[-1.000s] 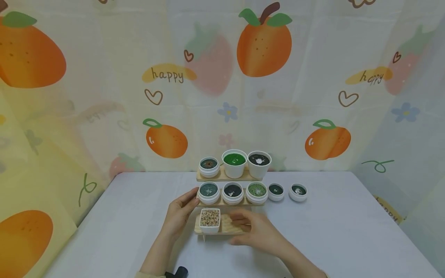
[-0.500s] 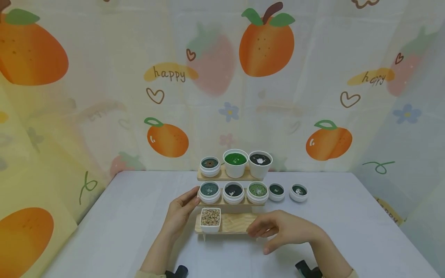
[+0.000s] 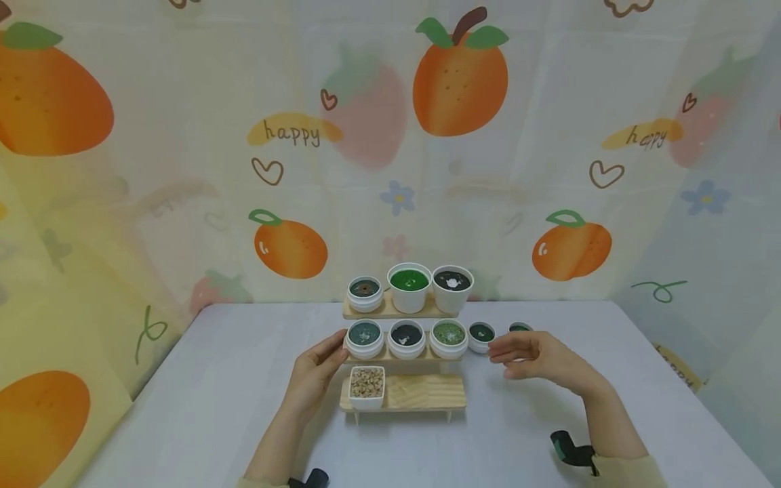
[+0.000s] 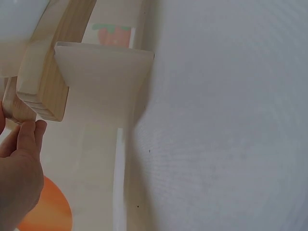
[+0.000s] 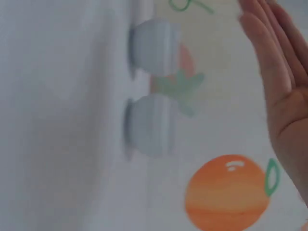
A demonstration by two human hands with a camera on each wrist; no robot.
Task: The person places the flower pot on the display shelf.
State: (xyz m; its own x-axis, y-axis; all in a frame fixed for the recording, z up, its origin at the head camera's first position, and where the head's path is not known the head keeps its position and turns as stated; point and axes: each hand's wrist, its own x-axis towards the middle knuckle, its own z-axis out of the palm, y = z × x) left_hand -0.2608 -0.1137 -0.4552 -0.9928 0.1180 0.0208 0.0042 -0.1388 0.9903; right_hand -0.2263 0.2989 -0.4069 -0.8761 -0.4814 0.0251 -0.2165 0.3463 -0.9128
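Note:
My left hand (image 3: 314,379) grips the left end of the middle tier of a wooden tiered stand (image 3: 427,393); in the left wrist view, the fingers (image 4: 26,137) meet that tier's end behind the lower board. Reaching above the table on the right, my right hand (image 3: 546,362) has loosely extended fingers and holds nothing. Near its fingertips is a small white cup with dark green contents (image 3: 482,335). A second small cup (image 3: 520,327) is partly hidden behind the hand. Both white cups show blurred in the right wrist view, apart from the hand.
On the lowest tier, a square white bowl of beige bits (image 3: 367,386) stands at the left. Three round cups line the middle tier, including one with speckled green contents (image 3: 449,332). The top tier bears a bright green cup (image 3: 409,280) between two others. A printed cloth hangs behind.
My right hand has moved right and away from the lowest tier, over to the two small cups, baring that board. My left hand stays at the middle tier.

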